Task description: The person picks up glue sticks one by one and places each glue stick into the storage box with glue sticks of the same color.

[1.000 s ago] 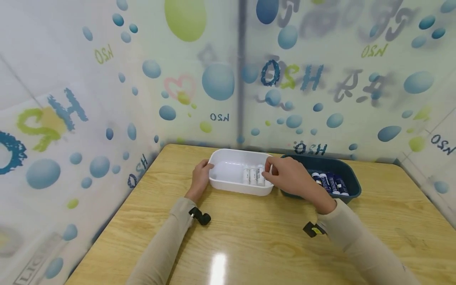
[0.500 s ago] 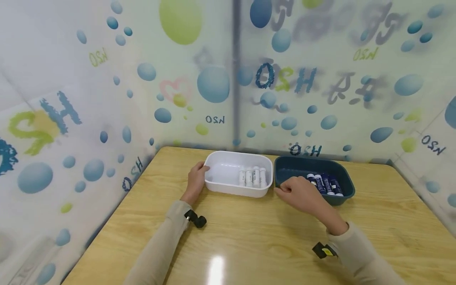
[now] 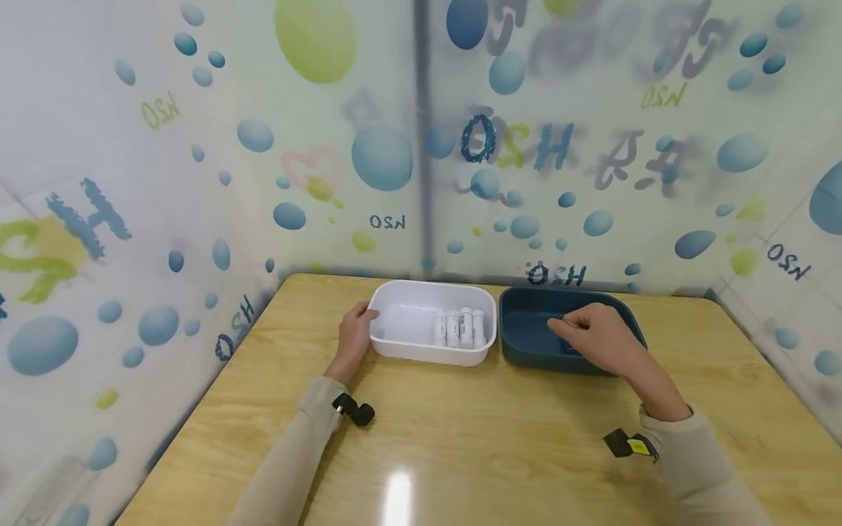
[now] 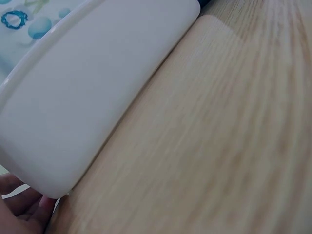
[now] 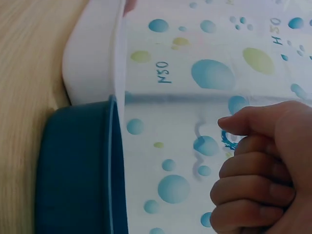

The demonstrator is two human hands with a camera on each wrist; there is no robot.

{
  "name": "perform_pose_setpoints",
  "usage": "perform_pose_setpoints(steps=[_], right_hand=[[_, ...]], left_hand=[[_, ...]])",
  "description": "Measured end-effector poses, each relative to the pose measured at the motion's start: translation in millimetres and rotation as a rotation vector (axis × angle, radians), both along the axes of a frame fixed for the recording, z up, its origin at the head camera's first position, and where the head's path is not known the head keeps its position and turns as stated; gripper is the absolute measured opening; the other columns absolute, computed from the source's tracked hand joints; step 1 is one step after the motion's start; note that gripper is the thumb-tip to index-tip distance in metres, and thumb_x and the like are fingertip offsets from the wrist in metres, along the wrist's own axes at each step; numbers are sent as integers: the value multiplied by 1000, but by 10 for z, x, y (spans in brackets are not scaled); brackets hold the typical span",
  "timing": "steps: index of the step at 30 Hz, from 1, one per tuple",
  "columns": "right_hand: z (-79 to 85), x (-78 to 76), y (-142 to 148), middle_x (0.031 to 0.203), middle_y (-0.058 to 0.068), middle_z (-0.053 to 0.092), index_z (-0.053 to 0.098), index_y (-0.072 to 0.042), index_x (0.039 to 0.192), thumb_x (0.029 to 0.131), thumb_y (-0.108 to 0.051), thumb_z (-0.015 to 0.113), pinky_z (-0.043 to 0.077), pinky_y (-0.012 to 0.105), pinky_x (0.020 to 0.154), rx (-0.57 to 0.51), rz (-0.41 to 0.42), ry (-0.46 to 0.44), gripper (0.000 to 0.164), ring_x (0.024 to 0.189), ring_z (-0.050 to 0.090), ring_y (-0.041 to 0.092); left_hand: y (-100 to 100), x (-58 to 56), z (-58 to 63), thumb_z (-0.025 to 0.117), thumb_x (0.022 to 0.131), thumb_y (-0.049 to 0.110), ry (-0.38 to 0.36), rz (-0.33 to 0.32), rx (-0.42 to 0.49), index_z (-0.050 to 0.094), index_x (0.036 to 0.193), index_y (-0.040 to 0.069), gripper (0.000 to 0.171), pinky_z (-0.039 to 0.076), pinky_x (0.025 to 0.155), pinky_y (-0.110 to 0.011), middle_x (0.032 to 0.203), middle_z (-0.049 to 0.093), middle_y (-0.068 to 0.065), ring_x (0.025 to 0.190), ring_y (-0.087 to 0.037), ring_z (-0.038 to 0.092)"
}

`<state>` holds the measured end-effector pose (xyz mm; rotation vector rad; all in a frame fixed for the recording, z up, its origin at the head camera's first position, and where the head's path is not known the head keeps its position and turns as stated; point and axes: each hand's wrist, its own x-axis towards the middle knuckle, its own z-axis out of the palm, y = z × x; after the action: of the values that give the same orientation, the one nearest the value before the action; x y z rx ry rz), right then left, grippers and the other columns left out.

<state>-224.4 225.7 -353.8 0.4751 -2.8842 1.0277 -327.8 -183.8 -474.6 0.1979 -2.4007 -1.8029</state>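
My left hand (image 3: 354, 334) grips the left end of a white plastic bin (image 3: 427, 353), its thumb over the rim. In the left wrist view its fingers (image 4: 22, 197) sit against the bin's lower corner. Several small white tubes with print (image 3: 465, 329) stand or lean side by side at that bin's right end. Over the dark teal bin (image 3: 546, 361) hovers my right hand (image 3: 601, 340), fingers curled. The right wrist view shows these curled fingers (image 5: 251, 187) with nothing visible in them. A bit of a dark blue tube (image 3: 569, 348) shows beneath the hand; the hand hides the other tubes.
Both bins stand side by side near the back edge of a wooden table (image 3: 454, 446). A wall sheet (image 3: 316, 252) printed with bubbles and letters rises close behind them. Light glares off the table's front part.
My right hand has left the white tubes in the white bin and moved right, over the dark teal bin. My left hand stays on the white bin. The head view has shifted slightly.
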Motion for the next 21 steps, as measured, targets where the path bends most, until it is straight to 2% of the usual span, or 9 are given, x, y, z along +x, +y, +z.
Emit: perform_pose_setpoints(steps=[4,12,17,21], right_hand=[[88,-7,46,54,-9,21,32,-16,60,105,-36,58,30,29,51,-39,-5,-22,56,45,20,7],[71,28,81,54,-8,21,33,-12,61,105,-31,59,30,31,49,-128,10,-60,55,46,20,7],[101,-11,121,55,-8,19,32,-7,62,105,-29,59,29,32,48,-155,40,-48,55,47,19,6],[150,-82,204,54,-9,20,32,-9,62,105,-27,60,31,31,49,-105,57,-47,54,46,20,5]], left_hand=[[-15,-19,14,51,99,22,18,6,-14,60,138,-1,46,46,114,-52,145,59,-23,132,-38,57],[-63,-26,-21,53,100,31,-29,-27,-43,61,137,0,49,46,114,-51,143,61,-23,131,-38,58],[-141,-70,50,51,100,40,-70,-23,-1,61,138,1,56,44,115,-49,145,60,-21,133,-36,56],[-193,-180,156,50,101,46,-114,-52,-32,59,141,2,60,44,114,-46,145,60,-20,133,-34,56]])
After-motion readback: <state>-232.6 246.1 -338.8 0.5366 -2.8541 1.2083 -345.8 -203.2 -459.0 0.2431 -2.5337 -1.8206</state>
